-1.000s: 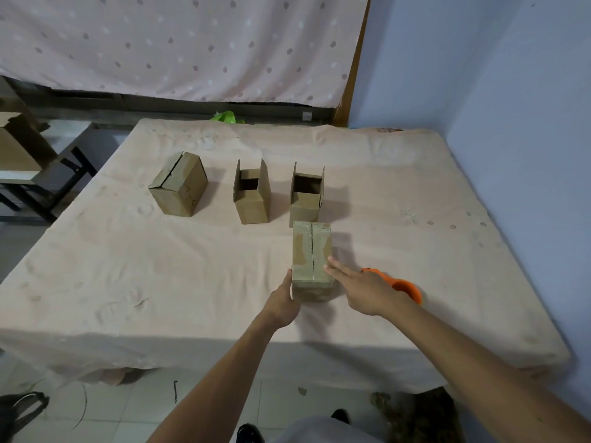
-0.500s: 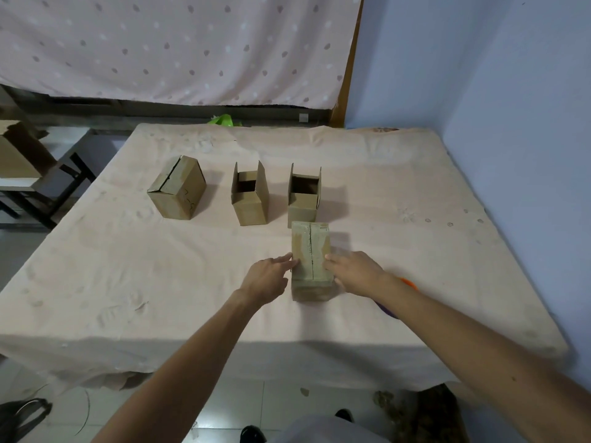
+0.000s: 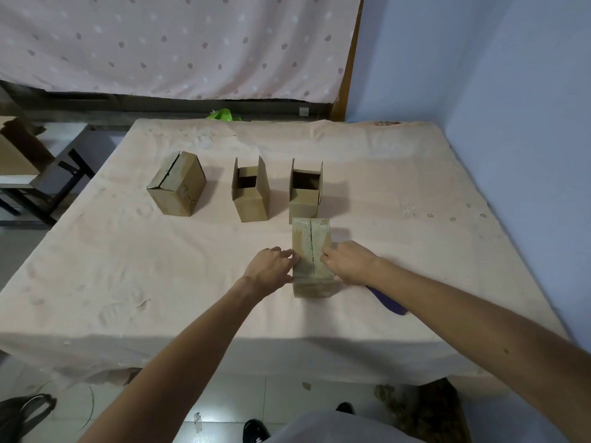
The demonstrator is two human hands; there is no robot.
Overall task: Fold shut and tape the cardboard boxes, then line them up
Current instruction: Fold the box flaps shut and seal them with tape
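Near me on the cloth-covered table [image 3: 128, 266] stands a cardboard box [image 3: 311, 251] with its top flaps folded shut and pale tape along the seam. My left hand [image 3: 271, 266] touches the box's left top edge with its fingertips. My right hand [image 3: 347, 262] presses its fingertips on the right flap. Behind it is a row of three boxes: a closed, slightly turned box [image 3: 176, 185] on the left, an open box [image 3: 249, 193] in the middle, and an open box [image 3: 305, 190] on the right with upright flaps.
A dark purple tool edge [image 3: 388, 302] shows under my right forearm. A blue wall [image 3: 511, 123] runs along the table's right side. A low side table with cardboard [image 3: 16, 155] stands at the left. Something green [image 3: 224, 115] lies beyond the far edge.
My left hand went from the box's front left corner up to its left top edge. My right hand slid along the right flap, covering the orange tool.
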